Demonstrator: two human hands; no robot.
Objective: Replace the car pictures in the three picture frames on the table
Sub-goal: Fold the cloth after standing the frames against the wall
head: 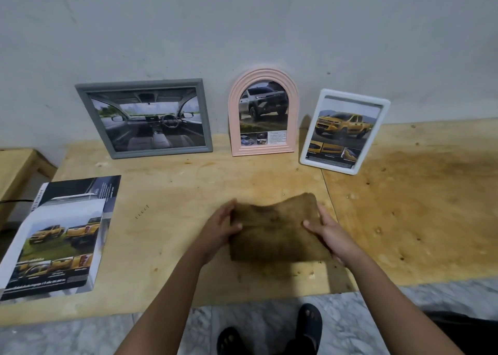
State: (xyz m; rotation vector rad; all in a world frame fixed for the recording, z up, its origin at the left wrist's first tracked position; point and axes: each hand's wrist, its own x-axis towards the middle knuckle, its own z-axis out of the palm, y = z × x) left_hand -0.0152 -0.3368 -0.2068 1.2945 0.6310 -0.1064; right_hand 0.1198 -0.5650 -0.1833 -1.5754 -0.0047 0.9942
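Observation:
Three picture frames lean against the wall at the back of the wooden table [167, 287]. A grey frame [80, 93] at the left shows a car interior. A pink arched frame [234, 128] in the middle shows a silver truck. A white frame [376, 139] at the right shows a yellow truck. Loose car pictures [58, 236] lie stacked at the table's left. A folded brown cloth [275, 230] is held just above the table in front of me. My left hand [218, 228] grips its left edge and my right hand [327, 230] grips its right edge.
A lower wooden bench [16, 171] stands at the far left beside the table. The right half of the table carries dark stains [420, 171]. Marble floor and my feet in dark sandals [310, 325] show below the front edge.

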